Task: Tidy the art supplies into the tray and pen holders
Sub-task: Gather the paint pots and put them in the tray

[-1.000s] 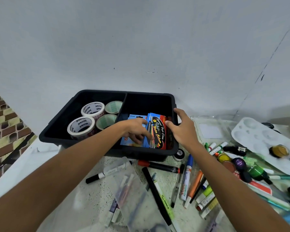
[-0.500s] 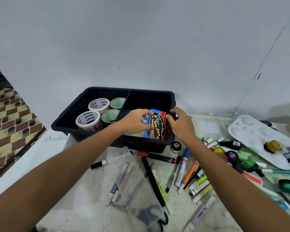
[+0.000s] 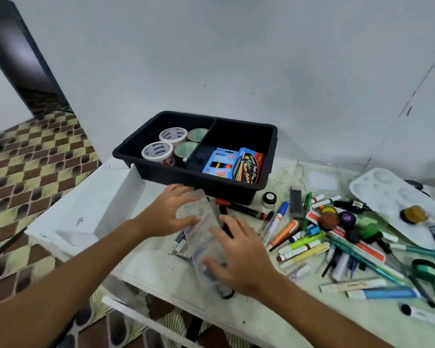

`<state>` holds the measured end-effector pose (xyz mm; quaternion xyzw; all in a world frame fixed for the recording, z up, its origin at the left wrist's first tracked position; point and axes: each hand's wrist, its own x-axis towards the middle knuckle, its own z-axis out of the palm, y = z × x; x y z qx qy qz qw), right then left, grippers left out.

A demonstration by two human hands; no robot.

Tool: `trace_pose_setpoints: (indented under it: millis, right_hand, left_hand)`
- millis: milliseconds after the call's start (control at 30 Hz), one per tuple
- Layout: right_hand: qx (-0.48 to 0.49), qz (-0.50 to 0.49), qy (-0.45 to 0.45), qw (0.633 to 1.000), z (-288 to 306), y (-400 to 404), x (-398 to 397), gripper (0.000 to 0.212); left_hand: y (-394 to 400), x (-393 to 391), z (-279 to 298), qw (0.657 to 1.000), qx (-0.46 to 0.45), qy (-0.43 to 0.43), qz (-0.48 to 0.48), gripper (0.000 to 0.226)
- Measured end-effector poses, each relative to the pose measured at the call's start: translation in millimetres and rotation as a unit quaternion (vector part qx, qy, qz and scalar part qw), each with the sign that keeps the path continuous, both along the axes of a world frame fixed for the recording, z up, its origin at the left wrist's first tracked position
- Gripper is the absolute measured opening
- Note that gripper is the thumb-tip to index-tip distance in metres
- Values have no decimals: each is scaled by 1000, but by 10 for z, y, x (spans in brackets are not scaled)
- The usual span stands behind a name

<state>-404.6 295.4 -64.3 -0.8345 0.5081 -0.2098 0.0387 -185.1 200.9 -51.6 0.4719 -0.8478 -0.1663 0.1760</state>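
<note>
Both of our hands had come back out of the black tray (image 3: 272, 144) since a moment before, leaving the two marker packs behind, and now met over a clear plastic pouch (image 3: 203, 237) on the tabletop (image 3: 161, 272).

Furthest left, past the tabletop's edge, lay a checkered floor (image 3: 30, 177). In the tray's left compartment sat four rolls of tape (image 3: 157, 151), standing on end and packed close together. Our left hand (image 3: 166, 212) lay on the upper end of the pouch with the fingers spread and nearly straight, touching the plastic; whether it gripped the pouch, we could not tell. The pouch itself ran from just in front of the tray down toward us, with pens showing dimly through it.

In the tray's right compartment a blue marker pack (image 3: 219, 162) leaned against a red-and-black marker pack (image 3: 249, 167), both against the near wall. Our right hand (image 3: 239, 257) rested flat on the lower end of the pouch, fingers apart and relaxed.

To the right, loose markers (image 3: 284, 232), pens and small paint jars (image 3: 328, 219) lay jumbled on the tabletop. A white paint palette (image 3: 387, 194) sat at the far right.
</note>
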Motion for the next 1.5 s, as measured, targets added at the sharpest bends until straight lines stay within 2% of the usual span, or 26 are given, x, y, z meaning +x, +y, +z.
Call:
trace_pose_setpoints:
  millis: [67, 100, 200, 267, 367, 467, 533, 633, 733, 800, 867, 933, 967, 1033, 1067, 1167, 1200, 1233, 1300, 1367, 1433, 1500]
  right_hand:
    - [102, -7, 61, 993, -91, 122, 77, 86]
    - [123, -7, 78, 989, -134, 144, 99, 92]
    - [130, -9, 61, 990, -191, 169, 132, 90]
    - [116, -16, 10, 993, -202, 185, 105, 84]
    - [105, -14, -103, 989, -129, 192, -29, 82]
    - [131, -11, -244, 961, 23, 185, -284, 74]
    - [169, -16, -369, 914, 125, 191, -483, 67]
    - [262, -41, -516, 814, 235, 209, -855, 51]
    - [390, -52, -607, 690, 318, 225, -1247, 39]
    - [442, -63, -615, 650, 352, 277, -1501, 45]
    - [456, -73, -614, 641, 378, 344, -1737, 43]
    - [450, -89, -597, 658, 428, 423, -1964, 39]
    - [432, -94, -577, 687, 455, 460, -2074, 33]
    - [339, -120, -489, 795, 493, 508, -2272, 20]
    - [277, -135, -437, 845, 500, 541, -2367, 20]
    - [156, -127, -289, 936, 547, 717, -2497, 28]
    - [129, -103, -205, 965, 555, 794, -2473, 37]
    - [116, -80, -108, 984, 545, 887, -2445, 54]
    - [113, -55, 68, 990, 482, 1034, -2366, 92]
    - [119, -48, 185, 974, 371, 1125, -2312, 113]
    - [124, -44, 215, 968, 234, 1172, -2312, 117]
    - [122, -37, 201, 971, 116, 1218, -2343, 111]
  left_hand:
    - [30, 31, -112, 999, 35, -18, 31, 79]
    - [43, 36, -157, 997, 53, -19, 43, 78]
    - [54, 12, -227, 995, 70, 0, 64, 69]
    - [62, -27, -193, 994, 74, 31, 78, 63]
    - [140, -65, -89, 985, 88, 122, 82, 59]
    - [277, -103, -33, 986, 39, 155, 42, 67]
    - [383, -177, -28, 990, -14, 137, 5, 79]
    - [534, -413, -34, 991, -109, 71, -27, 102]
    - [646, -710, -17, 971, -232, 35, -44, 96]
    - [709, -907, 1, 958, -278, 30, -60, 83]
    - [767, -1071, 7, 956, -282, 26, -79, 76]
    - [822, -1229, 20, 958, -272, 11, -92, 76]
    - [850, -1308, 32, 959, -265, -2, -99, 78]
    - [908, -1447, 54, 960, -253, -27, -115, 83]
    - [944, -1528, 58, 961, -244, -35, -124, 85]
    - [1053, -1758, 36, 970, -192, -39, -144, 88]
    - [1090, -1819, 17, 974, -169, -38, -149, 90]
    - [1130, -1893, -7, 976, -148, -37, -155, 91]
    - [1211, -2012, -54, 979, -121, -35, -161, 91]
    - [1301, -2088, -89, 980, -106, -41, -162, 91]
    - [1378, -2142, -142, 975, -124, -62, -176, 91]
    - [1445, -2169, -208, 970, -123, -84, -190, 91]
